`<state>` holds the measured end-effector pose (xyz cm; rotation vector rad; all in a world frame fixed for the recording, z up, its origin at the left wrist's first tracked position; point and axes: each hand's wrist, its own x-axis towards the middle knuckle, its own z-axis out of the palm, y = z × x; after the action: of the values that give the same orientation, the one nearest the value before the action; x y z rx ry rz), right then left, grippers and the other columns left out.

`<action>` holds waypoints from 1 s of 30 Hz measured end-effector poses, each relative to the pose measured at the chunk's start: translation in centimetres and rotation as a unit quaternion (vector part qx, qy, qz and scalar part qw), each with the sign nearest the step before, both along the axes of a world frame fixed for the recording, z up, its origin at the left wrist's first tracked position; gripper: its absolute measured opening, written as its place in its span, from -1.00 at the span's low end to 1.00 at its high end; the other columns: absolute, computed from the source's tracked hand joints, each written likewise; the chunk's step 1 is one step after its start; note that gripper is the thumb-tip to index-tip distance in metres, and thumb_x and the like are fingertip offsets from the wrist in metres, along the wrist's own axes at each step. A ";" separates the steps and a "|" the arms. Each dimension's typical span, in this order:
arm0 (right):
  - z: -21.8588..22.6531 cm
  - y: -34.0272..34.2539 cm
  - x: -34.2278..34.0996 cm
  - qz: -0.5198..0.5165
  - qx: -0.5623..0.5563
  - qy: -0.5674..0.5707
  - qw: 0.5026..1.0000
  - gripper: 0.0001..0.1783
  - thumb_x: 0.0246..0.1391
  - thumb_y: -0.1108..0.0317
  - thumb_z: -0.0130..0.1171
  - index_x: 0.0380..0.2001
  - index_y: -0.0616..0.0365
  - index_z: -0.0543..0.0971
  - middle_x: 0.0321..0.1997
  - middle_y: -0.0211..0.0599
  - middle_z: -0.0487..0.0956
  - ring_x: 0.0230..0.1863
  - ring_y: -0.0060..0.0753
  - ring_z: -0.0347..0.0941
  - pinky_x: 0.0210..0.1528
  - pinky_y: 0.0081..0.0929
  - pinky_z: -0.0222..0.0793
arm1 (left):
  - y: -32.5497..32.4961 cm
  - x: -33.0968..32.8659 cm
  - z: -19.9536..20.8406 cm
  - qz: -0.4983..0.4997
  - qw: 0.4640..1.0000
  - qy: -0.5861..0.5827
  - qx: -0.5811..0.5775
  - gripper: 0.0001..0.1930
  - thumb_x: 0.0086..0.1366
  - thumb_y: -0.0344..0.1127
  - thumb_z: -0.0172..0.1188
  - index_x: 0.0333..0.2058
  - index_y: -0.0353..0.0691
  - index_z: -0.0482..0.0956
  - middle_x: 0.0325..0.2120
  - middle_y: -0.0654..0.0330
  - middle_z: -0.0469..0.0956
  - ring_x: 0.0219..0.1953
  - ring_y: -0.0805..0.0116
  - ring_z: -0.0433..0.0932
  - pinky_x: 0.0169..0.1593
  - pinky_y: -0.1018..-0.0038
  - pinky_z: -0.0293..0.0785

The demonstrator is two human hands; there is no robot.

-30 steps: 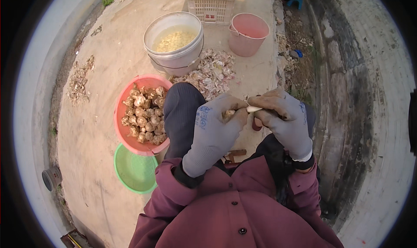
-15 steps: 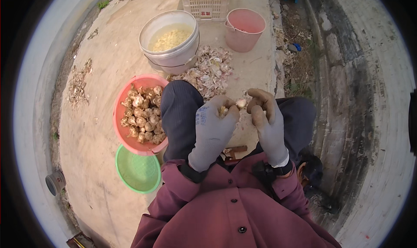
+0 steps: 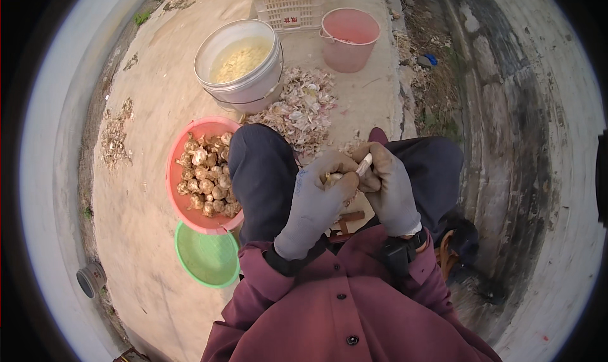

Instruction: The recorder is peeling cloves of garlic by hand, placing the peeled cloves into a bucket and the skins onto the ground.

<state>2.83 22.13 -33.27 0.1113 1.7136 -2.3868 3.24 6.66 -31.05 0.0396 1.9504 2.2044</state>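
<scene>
Garlic clove (image 3: 364, 165) in right hand (image 3: 390, 188)

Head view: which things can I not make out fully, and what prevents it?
In the head view:
Pale item inside the left hand: mostly hidden by that hand.
White piece by the right hand: too small to tell which hand grips it.
Pink basin: right side hidden behind the left knee.
Pink bucket: contents too small to identify.
White crate: top cut off by the picture's upper edge.
</scene>
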 end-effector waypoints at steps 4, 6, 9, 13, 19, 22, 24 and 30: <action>-1.1 1.2 -1.2 -0.022 -0.433 -0.166 0.886 -0.62 0.51 0.08 -0.14 -0.18 0.18 0.46 -0.51 -0.55 0.29 -0.60 -0.80 0.06 -0.53 -0.69 0.09 | -0.4 0.2 0.4 -0.057 0.993 0.106 0.022 -0.88 0.20 -0.51 0.11 -0.33 -0.36 0.61 -0.48 0.38 0.53 -0.43 0.64 0.41 -0.35 0.61 0.35; -1.3 1.9 -1.2 -0.023 -0.409 -0.137 0.902 -0.66 0.47 0.08 -0.05 -0.24 0.14 0.44 -0.54 -0.56 0.28 -0.64 -0.79 0.04 -0.56 -0.73 0.06 | -0.7 0.1 0.3 -0.067 0.997 -0.019 -0.022 -0.90 0.21 -0.48 0.14 -0.33 -0.36 0.60 -0.48 0.36 0.54 -0.42 0.61 0.43 -0.34 0.59 0.36; -1.2 2.2 -0.9 -0.013 -0.340 -0.079 0.937 -0.65 0.46 0.07 -0.04 -0.23 0.16 0.46 -0.57 -0.57 0.26 -0.66 -0.79 0.02 -0.57 -0.76 -0.01 | -0.2 -0.2 -0.3 -0.049 0.990 -0.056 -0.123 -0.86 0.26 -0.39 0.21 -0.31 -0.36 0.60 -0.47 0.31 0.56 -0.43 0.58 0.46 -0.35 0.57 0.39; -0.5 1.9 0.0 -0.027 -0.169 -0.088 0.981 -0.65 0.47 0.11 -0.07 -0.20 0.20 0.50 -0.56 -0.59 0.25 -0.64 -0.81 0.02 -0.56 -0.75 -0.07 | 1.0 -0.1 -1.0 -0.002 0.982 0.031 -0.187 -0.83 0.26 -0.36 0.23 -0.26 -0.35 0.63 -0.44 0.24 0.57 -0.43 0.54 0.48 -0.32 0.54 0.41; 1.0 1.0 0.6 -0.053 0.072 -0.117 0.989 -0.64 0.41 0.14 0.02 -0.10 0.25 0.58 -0.55 -0.60 0.36 -0.59 -0.82 0.11 -0.57 -0.73 -0.05 | 1.1 0.2 -1.0 -0.020 0.972 0.071 -0.225 -0.80 0.24 -0.35 0.22 -0.19 -0.28 0.64 -0.34 0.04 0.57 -0.29 0.14 0.60 -0.20 0.31 0.48; 1.1 0.6 0.8 -0.058 0.088 -0.113 0.988 -0.67 0.38 0.18 0.07 -0.11 0.26 0.59 -0.54 -0.58 0.39 -0.57 -0.81 0.17 -0.56 -0.74 0.01 | 1.0 0.4 -1.3 -0.018 0.962 0.099 -0.253 -0.84 0.24 -0.35 0.21 -0.23 -0.26 0.63 -0.37 0.06 0.55 -0.32 0.11 0.59 -0.22 0.28 0.46; 1.1 0.4 0.8 -0.060 0.097 -0.091 0.989 -0.68 0.37 0.20 0.09 -0.12 0.27 0.60 -0.53 -0.57 0.40 -0.56 -0.80 0.20 -0.53 -0.74 0.05 | 1.0 0.4 -1.5 -0.017 0.959 0.119 -0.258 -0.87 0.25 -0.36 0.20 -0.27 -0.26 0.62 -0.38 0.07 0.54 -0.33 0.10 0.58 -0.24 0.26 0.46; 1.0 0.5 0.8 -0.038 0.104 -0.080 0.991 -0.71 0.38 0.24 0.10 -0.13 0.28 0.61 -0.50 -0.55 0.41 -0.52 -0.79 0.23 -0.49 -0.72 0.12 | 0.9 0.6 -1.3 -0.016 0.963 0.107 -0.249 -0.89 0.23 -0.37 0.20 -0.30 -0.25 0.59 -0.39 0.07 0.54 -0.35 0.09 0.58 -0.26 0.26 0.47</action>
<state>3.62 22.62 -32.26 0.3949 1.9067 -2.1753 3.81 7.52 -32.32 0.2408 2.5436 1.6859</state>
